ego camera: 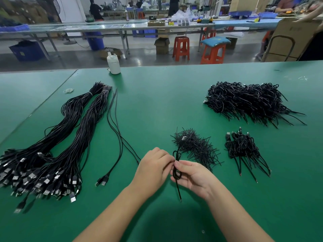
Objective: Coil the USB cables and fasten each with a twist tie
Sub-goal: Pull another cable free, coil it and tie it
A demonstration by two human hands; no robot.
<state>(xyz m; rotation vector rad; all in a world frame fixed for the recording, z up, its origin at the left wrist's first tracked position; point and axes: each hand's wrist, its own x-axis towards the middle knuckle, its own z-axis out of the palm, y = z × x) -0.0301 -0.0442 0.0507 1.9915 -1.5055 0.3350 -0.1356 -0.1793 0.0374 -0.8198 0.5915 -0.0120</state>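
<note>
A coiled black USB cable (176, 173) hangs upright between my hands over the green table (157, 105). My left hand (153, 167) pinches its middle from the left, fingers curled. From the right my right hand (192, 175) holds the coil with thumb and fingers. The cable's loose end (179, 194) points down toward me. Just beyond my hands lies a heap of black twist ties (194, 145). Two bundles of uncoiled USB cables (57, 147) stretch along the left. Two loose uncoiled cables (115, 130) lie beside them.
A small group of coiled, tied cables (244, 149) lies to the right, and a big pile of them (250, 102) sits at the far right. A white bottle (113, 64) stands at the table's far edge. Rubber bands (68, 90) lie at the far left.
</note>
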